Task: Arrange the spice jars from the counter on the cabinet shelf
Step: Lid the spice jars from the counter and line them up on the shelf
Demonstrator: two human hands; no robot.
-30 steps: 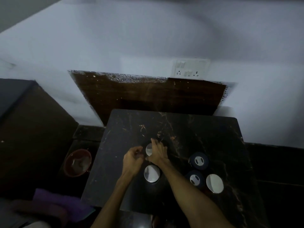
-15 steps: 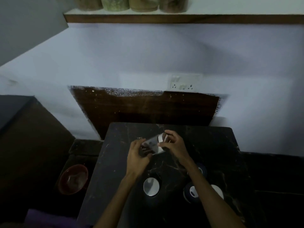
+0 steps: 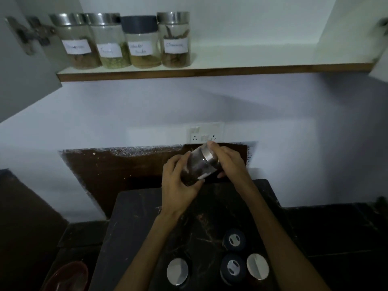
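Four jars stand on the near part of the dark desk (image 3: 134, 223): a steel-lidded jar (image 3: 177, 270) at the left, two dark-lidded jars (image 3: 233, 267) (image 3: 234, 240) one behind the other to its right, and another steel-lidded jar (image 3: 257, 266) just right of the nearer dark one. A reddish bowl (image 3: 69, 276) sits low at the near left, off the desk.

Farther in, above the desk's far half, both hands hold one glass jar (image 3: 199, 164) tilted, lid up and to the right. The left hand (image 3: 178, 183) has its fingers (image 3: 184, 159) and thumb curled round the jar's lower body, where dark contents lie. The right hand (image 3: 228, 160) grips the lid end, fingers wrapped over the steel lid (image 3: 207, 153) and thumb below. A white label shows on the jar's underside; its writing cannot be read.

Behind the hands a brown panel (image 3: 126, 164) lines the wall, with a socket plate (image 3: 204, 133) above it.

Farthest and highest, the shelf (image 3: 231, 69) carries four labelled jars in a row at its left end, touching or nearly so: steel-lidded (image 3: 76, 40), steel-lidded (image 3: 109, 42), dark-lidded (image 3: 141, 42), steel-lidded (image 3: 175, 39). The labels are probably handwritten, though blur hides the words. A cabinet hinge (image 3: 27, 35) shows at the far left.
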